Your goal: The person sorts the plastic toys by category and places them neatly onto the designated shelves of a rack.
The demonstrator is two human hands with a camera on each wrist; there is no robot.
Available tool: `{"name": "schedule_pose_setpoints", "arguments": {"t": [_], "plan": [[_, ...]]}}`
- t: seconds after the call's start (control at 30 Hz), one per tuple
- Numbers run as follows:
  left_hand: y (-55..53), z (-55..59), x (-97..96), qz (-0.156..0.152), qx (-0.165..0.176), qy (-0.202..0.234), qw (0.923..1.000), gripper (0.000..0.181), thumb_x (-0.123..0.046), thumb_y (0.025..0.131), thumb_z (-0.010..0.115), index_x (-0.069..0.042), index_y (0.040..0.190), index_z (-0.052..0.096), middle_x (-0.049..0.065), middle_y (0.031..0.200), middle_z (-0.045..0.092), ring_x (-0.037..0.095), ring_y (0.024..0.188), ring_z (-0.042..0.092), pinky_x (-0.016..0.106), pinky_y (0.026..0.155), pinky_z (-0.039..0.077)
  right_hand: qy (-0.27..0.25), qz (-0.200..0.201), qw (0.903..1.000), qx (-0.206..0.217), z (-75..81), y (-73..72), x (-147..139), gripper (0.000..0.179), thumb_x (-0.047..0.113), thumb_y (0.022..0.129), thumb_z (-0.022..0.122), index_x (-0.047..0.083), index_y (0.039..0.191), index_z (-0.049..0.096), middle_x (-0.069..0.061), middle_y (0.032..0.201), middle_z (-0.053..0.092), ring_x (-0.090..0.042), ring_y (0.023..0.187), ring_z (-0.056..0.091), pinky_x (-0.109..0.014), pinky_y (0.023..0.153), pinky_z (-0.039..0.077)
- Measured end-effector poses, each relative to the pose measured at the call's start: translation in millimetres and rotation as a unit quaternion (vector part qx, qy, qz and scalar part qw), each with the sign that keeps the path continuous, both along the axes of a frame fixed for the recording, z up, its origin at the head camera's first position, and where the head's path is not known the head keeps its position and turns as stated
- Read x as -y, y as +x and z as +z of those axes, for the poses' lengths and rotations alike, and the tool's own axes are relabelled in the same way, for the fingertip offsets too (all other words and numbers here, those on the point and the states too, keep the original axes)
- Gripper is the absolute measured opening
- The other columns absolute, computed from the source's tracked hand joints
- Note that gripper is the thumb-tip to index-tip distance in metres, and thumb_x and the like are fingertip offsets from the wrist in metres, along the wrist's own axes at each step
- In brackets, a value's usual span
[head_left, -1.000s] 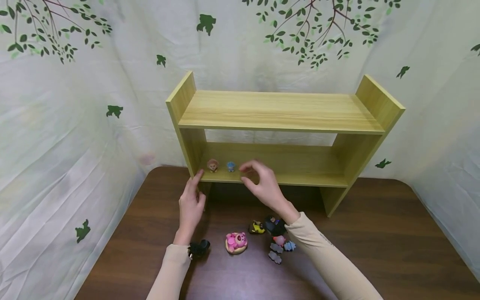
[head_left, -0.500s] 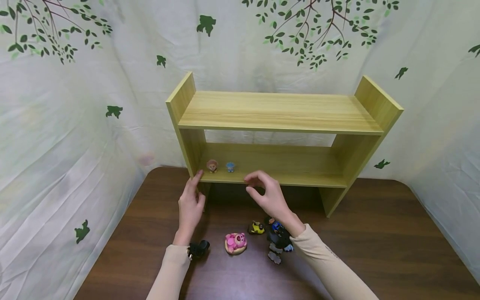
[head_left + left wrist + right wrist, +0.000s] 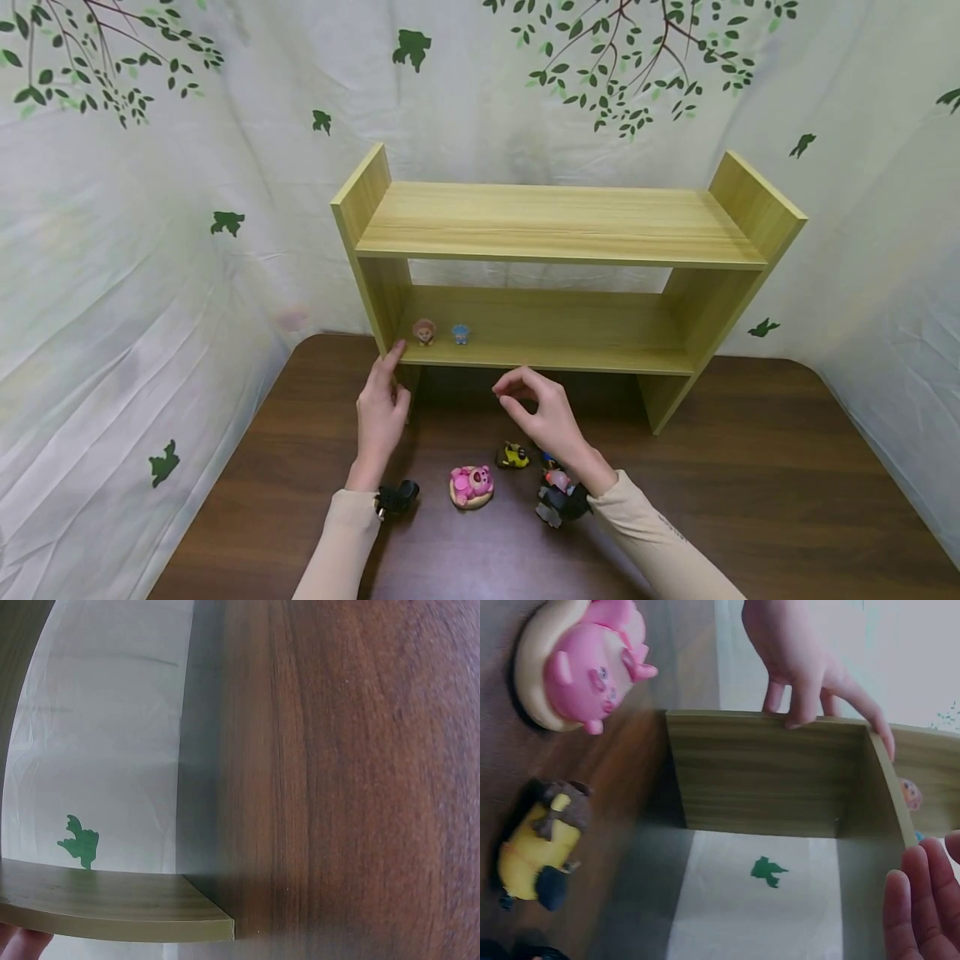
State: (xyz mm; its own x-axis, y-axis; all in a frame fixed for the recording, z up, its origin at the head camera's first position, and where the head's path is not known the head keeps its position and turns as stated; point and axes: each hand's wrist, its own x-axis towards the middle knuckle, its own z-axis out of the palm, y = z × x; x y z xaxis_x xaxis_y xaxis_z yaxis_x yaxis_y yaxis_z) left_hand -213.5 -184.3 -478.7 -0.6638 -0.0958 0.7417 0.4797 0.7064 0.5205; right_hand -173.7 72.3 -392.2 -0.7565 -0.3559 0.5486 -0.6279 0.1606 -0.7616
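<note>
My left hand (image 3: 382,412) holds the left side panel of a light wooden shelf (image 3: 555,221), its index finger reaching over the middle board's front edge. In the right wrist view, the left thumb (image 3: 804,705) lies over the panel's edge. A small brown-maned figurine (image 3: 424,332) and a light blue figurine (image 3: 461,334) stand at the left of the middle board. My right hand (image 3: 543,408) is in front of and below that board, fingers loosely bent and holding nothing. Nearest below it are a yellow figurine (image 3: 513,455) and a pink bear figurine (image 3: 472,486) on a cream base.
Several other figurines (image 3: 557,479) cluster on the brown table (image 3: 712,500) under the right wrist, partly hidden by the wrist and its dark camera. A white cloth (image 3: 285,275) printed with leaves hangs behind and beside the table.
The right hand has drawn back and down from beside the blue figurine, away from the middle board. My left hand and both figurines on the board stay in place.
</note>
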Motion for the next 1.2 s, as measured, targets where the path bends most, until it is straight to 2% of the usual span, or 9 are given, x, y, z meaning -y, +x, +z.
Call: {"name": "schedule_pose_setpoints", "arguments": {"t": [0.33,0.5,0.73,0.97,1.2], "plan": [[-0.1,0.4,-1.1,0.008,-0.007,-0.001,0.9999,0.078,0.02,0.074,0.052,-0.02,0.141,0.048,0.015,0.133,0.053,0.012,0.057,0.033,0.032,0.05,0.032,0.018,-0.018,0.9994,0.024,-22.0,6.8,-7,0.012,-0.01,0.084,0.063,-0.005,0.095,0.063,-0.014,0.092,0.066,-0.029,0.082,0.064,-0.037,0.071,0.053],[0.2,0.9,-1.3,0.007,-0.007,0.0,1.0,0.078,0.02,0.074,0.052,-0.02,0.141,0.047,0.015,0.132,0.053,0.011,0.057,0.032,0.032,0.05,0.031,0.027,-0.017,0.9987,0.041,-32.4,8.3,-11,0.014,-0.011,0.084,0.063,-0.005,0.096,0.063,-0.011,0.092,0.066,-0.029,0.08,0.064,-0.038,0.068,0.053],[-0.3,-0.1,-1.0,0.005,-0.009,0.0,0.9999,0.078,0.02,0.074,0.052,-0.02,0.141,0.048,0.014,0.132,0.054,0.012,0.056,0.033,0.032,0.05,0.031,0.069,-0.008,0.996,0.057,-42.6,8.4,-17,0.014,-0.009,0.085,0.062,-0.005,0.099,0.062,-0.011,0.092,0.065,-0.028,0.079,0.063,-0.037,0.069,0.052],[-1.4,-0.6,-0.9,0.004,-0.012,0.001,0.9999,0.078,0.02,0.074,0.052,-0.02,0.141,0.048,0.014,0.132,0.054,0.012,0.056,0.032,0.032,0.05,0.031,0.124,0.004,0.9881,0.091,-90.8,-8.7,-27,0.022,-0.005,0.086,0.064,0.004,0.106,0.062,-0.012,0.101,0.062,-0.023,0.088,0.061,-0.033,0.07,0.052],[-1.8,-1.0,-0.6,0.004,-0.014,0.0,0.9999,0.079,0.021,0.074,0.052,-0.02,0.141,0.048,0.013,0.133,0.054,0.012,0.057,0.033,0.032,0.05,0.031,0.183,0.005,0.9783,0.096,-101.3,-6.8,-31,0.022,-0.001,0.085,0.066,0.005,0.106,0.063,-0.006,0.102,0.061,-0.022,0.09,0.059,-0.029,0.071,0.051]]}}
